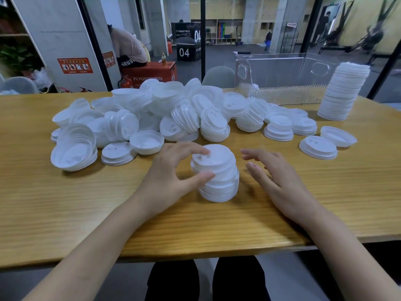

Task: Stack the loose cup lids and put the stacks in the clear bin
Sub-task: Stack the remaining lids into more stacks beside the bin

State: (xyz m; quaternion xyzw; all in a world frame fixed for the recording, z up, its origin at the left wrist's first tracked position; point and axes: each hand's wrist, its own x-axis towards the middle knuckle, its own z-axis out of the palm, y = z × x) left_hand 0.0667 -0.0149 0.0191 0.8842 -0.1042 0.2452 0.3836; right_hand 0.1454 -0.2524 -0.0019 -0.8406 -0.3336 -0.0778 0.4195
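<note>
A short stack of white cup lids (pixel 217 173) stands on the wooden table (pixel 65 209) between my hands. My left hand (pixel 171 170) curls round its left side, thumb on the lower lids and fingertips on the top lid. My right hand (pixel 273 172) hovers just right of the stack with straight, spread fingers, apart from it. A big heap of loose white lids (pixel 165 111) lies behind. The clear bin (pixel 282 77) stands at the back right, with little visible inside it. A tall stack of lids (pixel 342 92) stands at the bin's right end.
Single lids and low stacks (pixel 319 146) lie right of the heap. An upturned pile of lids (pixel 73 148) sits at the left. The table's front edge runs close to my body. Behind the table are a glass wall, a chair back (pixel 219 76) and a person.
</note>
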